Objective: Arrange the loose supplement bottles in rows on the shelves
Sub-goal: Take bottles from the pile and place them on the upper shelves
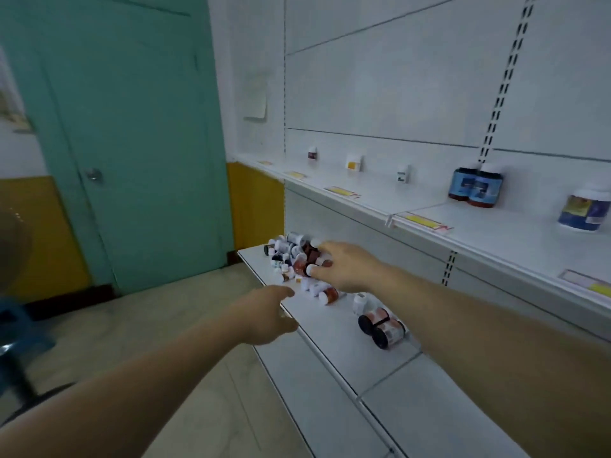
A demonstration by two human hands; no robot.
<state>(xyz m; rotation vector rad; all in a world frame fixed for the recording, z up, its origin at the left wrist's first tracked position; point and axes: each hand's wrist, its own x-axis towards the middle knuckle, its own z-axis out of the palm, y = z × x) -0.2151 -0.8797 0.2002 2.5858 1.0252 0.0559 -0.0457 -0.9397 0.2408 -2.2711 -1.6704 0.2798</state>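
We have barely begun: the supplement bottles (291, 256) lie heaped on the lower shelf (330, 345). Our right hand (344, 267) is among them, though we cannot tell its grip. Our left hand (267, 315) is loose and empty.

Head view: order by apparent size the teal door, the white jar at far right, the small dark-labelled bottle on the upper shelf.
1. teal door
2. white jar
3. small dark-labelled bottle, though farther away

Door (132, 143) teal; shelves (330, 352) white; lower wall panel (254, 203) mustard; price strips (426, 222) yellow; loose bottles (294, 256) amber-red, white-capped; jars (476, 188) blue-labelled.
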